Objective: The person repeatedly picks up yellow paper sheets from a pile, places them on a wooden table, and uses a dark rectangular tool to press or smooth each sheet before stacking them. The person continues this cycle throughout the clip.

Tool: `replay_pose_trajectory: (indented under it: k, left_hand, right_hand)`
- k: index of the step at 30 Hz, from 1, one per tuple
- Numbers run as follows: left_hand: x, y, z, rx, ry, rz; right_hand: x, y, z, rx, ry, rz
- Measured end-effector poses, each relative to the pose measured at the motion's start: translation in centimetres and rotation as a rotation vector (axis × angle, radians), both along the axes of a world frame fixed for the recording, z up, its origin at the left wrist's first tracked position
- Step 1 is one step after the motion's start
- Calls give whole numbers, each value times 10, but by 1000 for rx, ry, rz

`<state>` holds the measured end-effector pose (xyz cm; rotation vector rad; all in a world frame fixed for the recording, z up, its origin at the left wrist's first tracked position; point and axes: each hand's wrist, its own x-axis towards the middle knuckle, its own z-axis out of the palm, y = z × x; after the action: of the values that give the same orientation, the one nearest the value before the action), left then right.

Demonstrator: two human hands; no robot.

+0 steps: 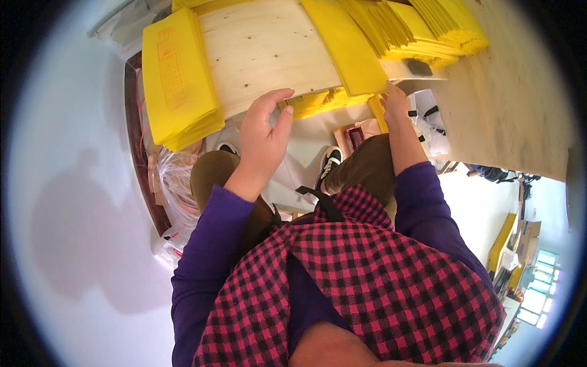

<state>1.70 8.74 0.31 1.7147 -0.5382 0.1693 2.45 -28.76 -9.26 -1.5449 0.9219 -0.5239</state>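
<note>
My left hand (264,137) is at the front edge of a plywood tabletop (263,52), thumb and fingers apart with nothing between them. At the lower right corner of a long flat yellow sheet (351,52), my right hand (397,107) has its fingers closed on the edge. The sheet lies on the board and reaches slightly past its front edge. What the sheet is made of I cannot tell. On the left stands a thick stack of yellow sheets (180,79) with faint red print on top.
More yellow stacks (422,30) lie at the back right. Below the board edge, other yellow sheets (321,103) show. A wooden panel (507,104) rises at right. Clear plastic wrapping (177,177) lies at left beside the wall, and a box (353,137) is near my feet.
</note>
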Motion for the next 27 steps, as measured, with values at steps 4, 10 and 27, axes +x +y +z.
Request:
replay_pose_trajectory:
  k: [4, 10, 27]
  left_hand:
    - [10, -33, -14, -19, 238, -106]
    - [44, -101, -33, -101, 572, -288]
    - [81, -194, -28, 47, 863, -185]
  right_hand:
    - [-2, 13, 4, 3, -94, 0]
    - [-2, 22, 16, -53, -130, 43]
    - [-7, 12, 29, 156, -193, 39]
